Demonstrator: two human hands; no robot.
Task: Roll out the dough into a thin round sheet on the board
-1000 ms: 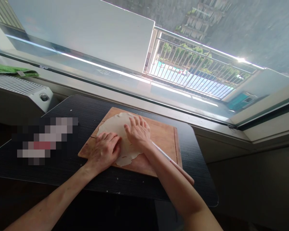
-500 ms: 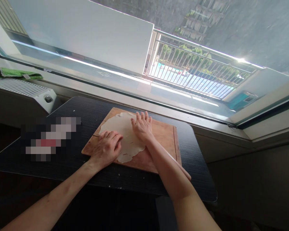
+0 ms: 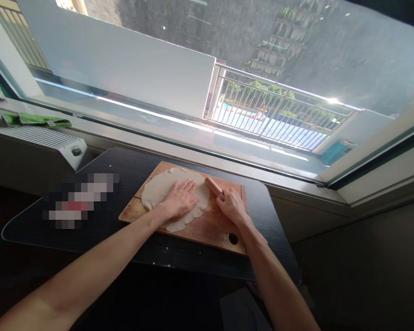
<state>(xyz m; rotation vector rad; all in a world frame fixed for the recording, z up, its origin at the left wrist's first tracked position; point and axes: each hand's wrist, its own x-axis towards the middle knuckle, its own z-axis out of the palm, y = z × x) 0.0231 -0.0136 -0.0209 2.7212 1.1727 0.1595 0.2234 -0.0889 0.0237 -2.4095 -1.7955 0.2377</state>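
A thin round sheet of pale dough [image 3: 158, 191] lies on a wooden cutting board [image 3: 210, 227] on a black ribbed table [image 3: 124, 168]. My left hand [image 3: 179, 201] rests flat on the dough, fingers stretched out and pointing right. My right hand [image 3: 232, 206] is closed round a slim wooden rolling pin [image 3: 214, 186] at the dough's right edge. The pin's far end sticks out past my fingers; the rest is hidden under my hand.
A round hole [image 3: 233, 238] pierces the board's near right corner. A blurred patch [image 3: 77, 200] covers something on the table's left. A white radiator [image 3: 37, 138] with a green cloth [image 3: 34, 120] stands at far left. A large window with a balcony railing [image 3: 276, 110] runs behind.
My right hand left the dough and took hold of the rolling pin at the right. My left hand slid from the dough's near left edge onto its middle. The camera view shifted slightly.
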